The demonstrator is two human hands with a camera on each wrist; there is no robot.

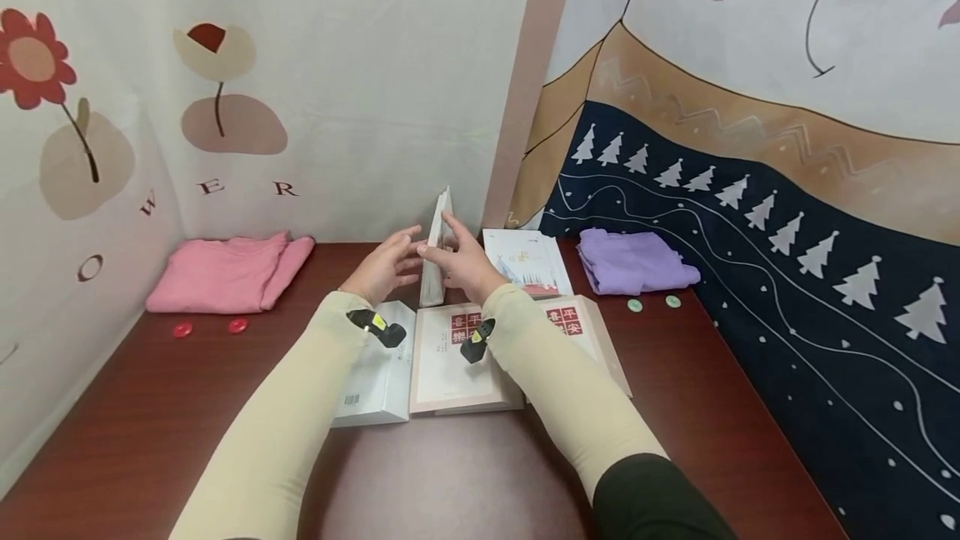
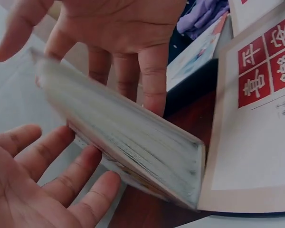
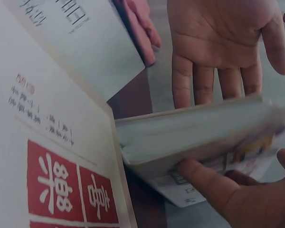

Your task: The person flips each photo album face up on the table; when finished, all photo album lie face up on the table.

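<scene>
A thick book (image 1: 432,282) stands on edge on the dark red-brown table, between my two hands. On its left is my left hand (image 1: 381,267), fingers spread and fairly straight; in the left wrist view its fingertips lie at the cover (image 2: 128,168). My right hand (image 1: 468,263) is at the other side, fingers extended; one finger meets the cover in the right wrist view. Both palms face the book. Just in front lie two books with red character squares, a middle one (image 1: 442,373) and a right one (image 1: 592,332), and a white book (image 1: 386,394) on the left.
Behind the right-hand book lies a white illustrated book (image 1: 517,252). Folded pink cloth (image 1: 225,273) and two red buttons (image 1: 237,325) are on the left. Folded purple cloth (image 1: 633,261) and two green buttons (image 1: 635,305) are on the right. Printed fabric walls (image 1: 375,65) enclose the table's back and sides.
</scene>
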